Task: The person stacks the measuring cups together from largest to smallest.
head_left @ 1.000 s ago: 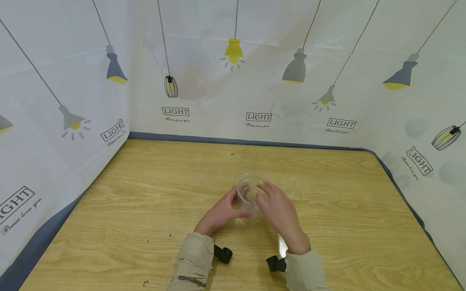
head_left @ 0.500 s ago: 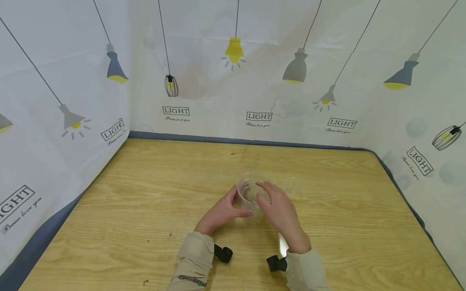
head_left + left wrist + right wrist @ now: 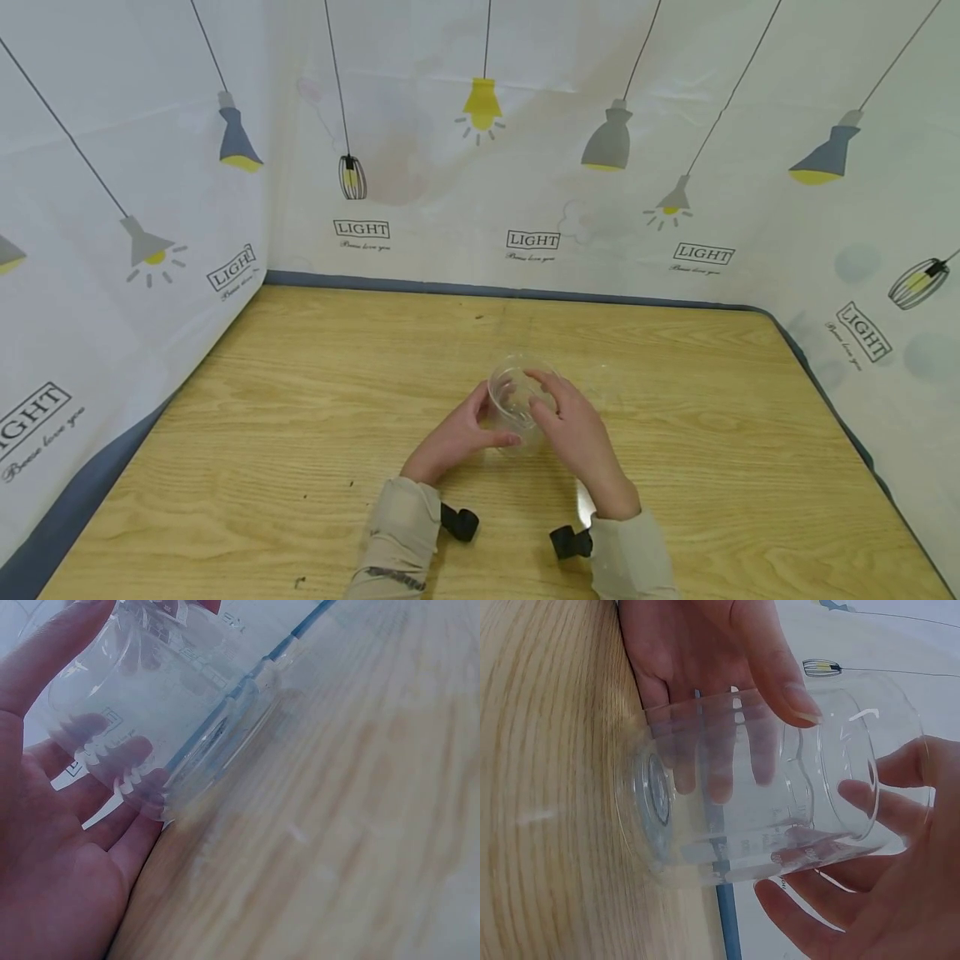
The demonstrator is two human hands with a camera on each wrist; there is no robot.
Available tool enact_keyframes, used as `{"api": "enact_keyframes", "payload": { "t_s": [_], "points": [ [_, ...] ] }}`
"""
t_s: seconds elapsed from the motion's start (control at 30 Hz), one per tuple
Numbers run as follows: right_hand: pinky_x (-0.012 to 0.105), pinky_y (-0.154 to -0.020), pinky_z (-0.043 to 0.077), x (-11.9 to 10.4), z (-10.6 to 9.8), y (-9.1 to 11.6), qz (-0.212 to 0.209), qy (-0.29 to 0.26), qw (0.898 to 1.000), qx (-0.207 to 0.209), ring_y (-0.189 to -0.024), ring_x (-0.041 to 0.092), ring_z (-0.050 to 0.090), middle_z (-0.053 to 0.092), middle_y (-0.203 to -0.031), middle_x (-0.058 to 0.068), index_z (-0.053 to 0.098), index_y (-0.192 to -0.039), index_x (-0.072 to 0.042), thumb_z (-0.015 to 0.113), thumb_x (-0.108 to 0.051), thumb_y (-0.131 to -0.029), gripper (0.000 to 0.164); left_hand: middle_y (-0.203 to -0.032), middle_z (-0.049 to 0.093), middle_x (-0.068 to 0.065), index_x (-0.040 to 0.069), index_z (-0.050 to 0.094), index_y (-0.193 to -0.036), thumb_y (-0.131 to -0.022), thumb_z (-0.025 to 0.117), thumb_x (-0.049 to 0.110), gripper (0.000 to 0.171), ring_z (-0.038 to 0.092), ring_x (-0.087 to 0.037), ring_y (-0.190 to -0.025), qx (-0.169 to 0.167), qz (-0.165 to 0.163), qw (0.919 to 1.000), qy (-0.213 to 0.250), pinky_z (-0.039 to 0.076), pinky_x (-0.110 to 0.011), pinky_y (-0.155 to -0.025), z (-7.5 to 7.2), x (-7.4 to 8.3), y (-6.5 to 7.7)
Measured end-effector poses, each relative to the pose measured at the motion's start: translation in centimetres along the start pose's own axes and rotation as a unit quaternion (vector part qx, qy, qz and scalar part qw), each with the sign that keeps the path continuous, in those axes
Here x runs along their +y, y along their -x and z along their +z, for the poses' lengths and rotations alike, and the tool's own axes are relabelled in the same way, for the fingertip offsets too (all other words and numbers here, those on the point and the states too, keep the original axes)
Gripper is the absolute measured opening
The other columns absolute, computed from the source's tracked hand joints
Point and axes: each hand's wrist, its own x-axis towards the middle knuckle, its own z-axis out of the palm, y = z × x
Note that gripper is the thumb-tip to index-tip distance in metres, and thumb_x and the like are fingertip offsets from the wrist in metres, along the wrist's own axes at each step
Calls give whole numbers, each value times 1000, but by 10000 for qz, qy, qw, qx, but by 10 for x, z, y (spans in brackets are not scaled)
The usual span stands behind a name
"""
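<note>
A clear beaker [image 3: 517, 429] with faint printed marks stands upright on the wooden table. My left hand [image 3: 461, 437] holds its left side; in the left wrist view the fingers [image 3: 94, 780] curve behind the clear wall. The left thumb lies across the near side. At the right rim is my right hand [image 3: 581, 433], its thumb and index finger bent over the opening. In the right wrist view, other fingers [image 3: 832, 892] of that hand lie along the beaker's outside. A second ring shows near the top; I cannot tell whether another clear piece sits inside.
A faint clear object [image 3: 604, 383] lies on the table just right of the beaker. White cloth walls [image 3: 450, 208] with printed lamps enclose the table [image 3: 315, 400] at the back and sides. Black camera mounts [image 3: 461, 525] stick out from both wrists.
The right index finger has shifted slightly up and left over the beaker's opening, spreading a little from the thumb. The left hand and beaker stay in place.
</note>
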Motion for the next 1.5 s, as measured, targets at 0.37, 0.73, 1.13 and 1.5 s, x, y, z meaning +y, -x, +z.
{"api": "enact_keyframes", "payload": {
  "t_s": [0.37, 0.73, 1.13, 1.5],
  "points": [
    [51, -89, 36, 5, -2, -1, -264, -491, 9980, -295, -119, 27, 40, 43, -133, 6, 27, -140, -27, 43, -32, -94, 49, -135, 35, 13, 45, 20, -134, -73, 73, 35, 81, 34, -8, -123, 8, 10, 9999, -105, 31, -38, -98, -1, -2, 0],
    [50, -89, 37, 9, -1, -2, -210, -671, 9970, -326, -120, 25, 40, 41, -134, 7, 14, -141, -34, 43, -39, -93, 57, -137, 33, 14, 44, 20, -136, -72, 73, 37, 83, 32, -7, -124, 23, -76, 9999, -135, 31, -37, -98, -1, -2, -1],
    [46, -89, 37, 15, 0, -5, -132, -1045, 9936, -403, -121, 21, 39, 41, -134, 5, 17, -139, -37, 42, -44, -92, 54, -136, 32, 16, 48, 22, -133, -73, 73, 37, 80, 31, -7, -125, 12, -30, 10000, -82, 30, -38, -99, -1, -2, -2],
    [54, -97, 26, 20, -1, -4, 11, -1442, 9887, -414, -127, 25, 30, 35, -139, 6, 21, -138, -38, 42, -38, -94, 49, -136, 33, 16, 49, 22, -132, -72, 73, 37, 80, 32, -8, -124, 50, -36, 9999, -148, 29, -38, -99, -1, -3, -1]
  ]
}}
